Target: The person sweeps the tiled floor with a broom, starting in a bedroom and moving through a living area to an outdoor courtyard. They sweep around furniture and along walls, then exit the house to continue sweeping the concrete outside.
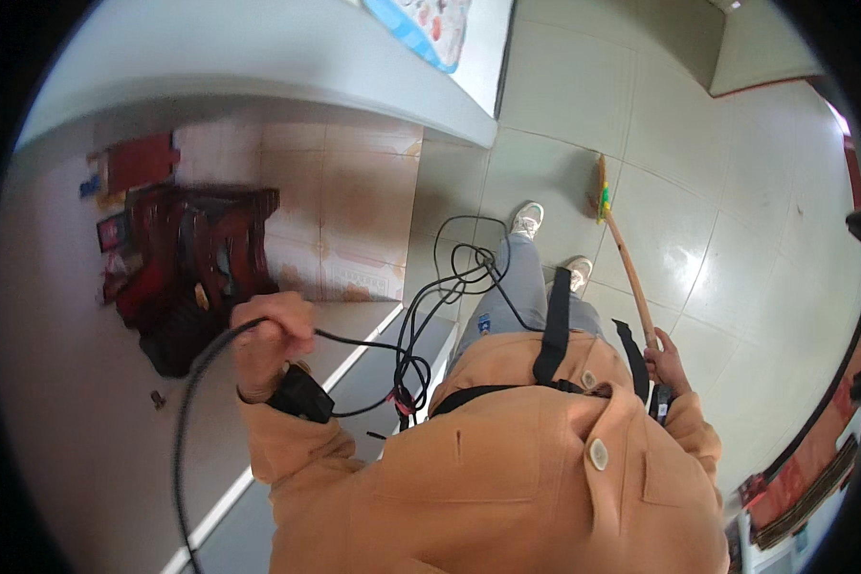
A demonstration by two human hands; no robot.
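Observation:
My left hand (pixel 273 337) is raised at the left, its fingers closed around a black cable (pixel 359 341). More of this cable hangs in loose loops before my legs, and another stretch runs down at the far left. A black device is strapped to my left wrist. At my right side, my right hand (pixel 666 362) grips the wooden handle of a broom (pixel 630 276). The broom's head, with green and yellow on it, rests on the tiled floor ahead of my feet. Its bristles are hard to make out.
A dark red wooden chair (pixel 201 251) with things around it stands at the left. Above it juts a white ledge (pixel 294 79) bearing a blue-edged patterned item (pixel 430 36). Pale glossy tiles (pixel 667 237) cover the floor. Dark-edged red furniture (pixel 807 459) curves along the lower right.

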